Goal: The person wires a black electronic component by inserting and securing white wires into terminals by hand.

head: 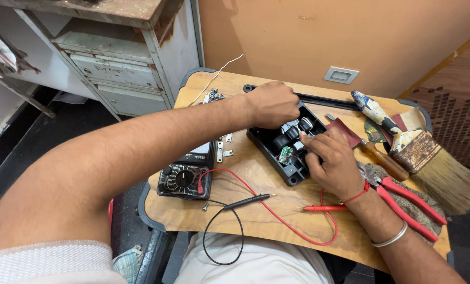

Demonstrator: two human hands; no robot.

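Note:
An open black plastic housing with small parts and a green circuit board inside lies in the middle of a small wooden table. My left hand rests closed over its far edge, gripping the housing. My right hand sits on its near right side, fingers pressing on the parts inside. A black analog multimeter lies to the left, partly under my left forearm. Its black probe and red probe lie loose on the table in front.
Red-handled pliers and a wide paintbrush lie at the right. A wooden-handled screwdriver lies between them. Small metal brackets and screws sit near the meter. A grey metal cabinet stands at the left.

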